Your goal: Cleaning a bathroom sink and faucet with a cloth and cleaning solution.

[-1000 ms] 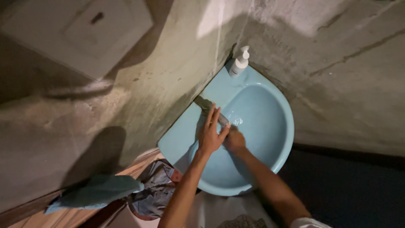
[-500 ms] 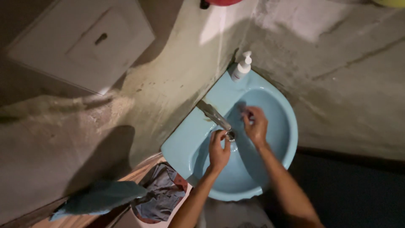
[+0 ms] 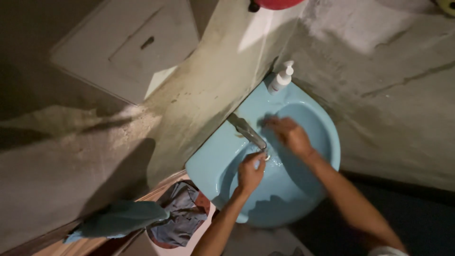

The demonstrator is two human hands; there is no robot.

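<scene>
We look down on a light blue corner sink (image 3: 208, 163) set where two rough concrete walls meet. A metal tap (image 3: 247, 131) reaches out from the sink's left edge over the bowl. Our left hand (image 3: 250, 171) is at the tip of the tap, fingers curled under the spout; its grip is loosely curled and holds nothing that we can make out. Our right hand (image 3: 290, 135) hangs over the bowl just right of the tap, blurred, so we cannot tell whether its grip is released or clenched. The two hands are near each other but apart. A white pump bottle (image 3: 281, 79) stands upright at the sink's back corner, against the walls. Below the sink's left edge lies a crumpled grey cloth (image 3: 177, 219), and beside it, further left, a teal cloth (image 3: 116, 219) rests on a wooden ledge (image 3: 90, 246).
</scene>
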